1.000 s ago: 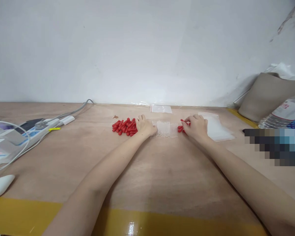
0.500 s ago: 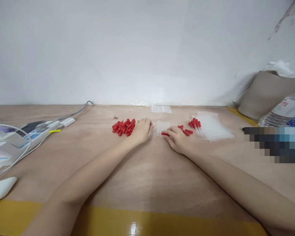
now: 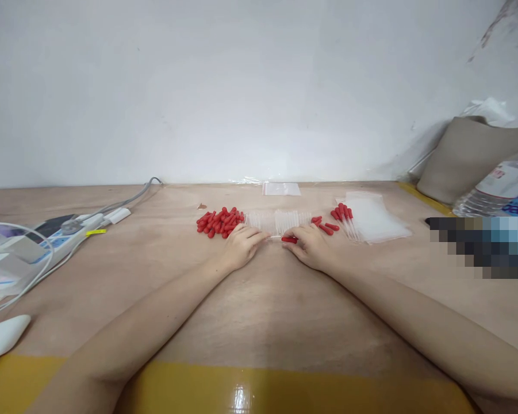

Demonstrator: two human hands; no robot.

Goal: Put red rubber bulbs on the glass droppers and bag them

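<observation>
My left hand (image 3: 244,244) is closed, with a thin clear dropper tube (image 3: 276,237) between its fingertips, lying level and pointing right. Facing it, my right hand (image 3: 308,244) pinches a red rubber dropper bulb (image 3: 290,240). The tube's right end is close to the bulb; whether they touch I cannot tell. Behind both hands lies a row of clear dropper tubes (image 3: 293,218). A heap of red bulbs (image 3: 218,222) sits beyond my left hand. Several loose red bulbs (image 3: 326,229) lie just right of my right hand, and beside them are droppers with red bulbs fitted (image 3: 342,213).
Clear plastic bags (image 3: 371,215) lie at the right, and a small zip bag (image 3: 281,189) near the wall. A power strip (image 3: 64,236) with cables and a white object (image 3: 6,336) occupy the left. A water bottle (image 3: 495,187) and a grey-brown container (image 3: 452,164) stand far right.
My left hand has drawn back from the row of tubes toward me and now holds one tube near the bulb. My right hand keeps its bulb almost in place.
</observation>
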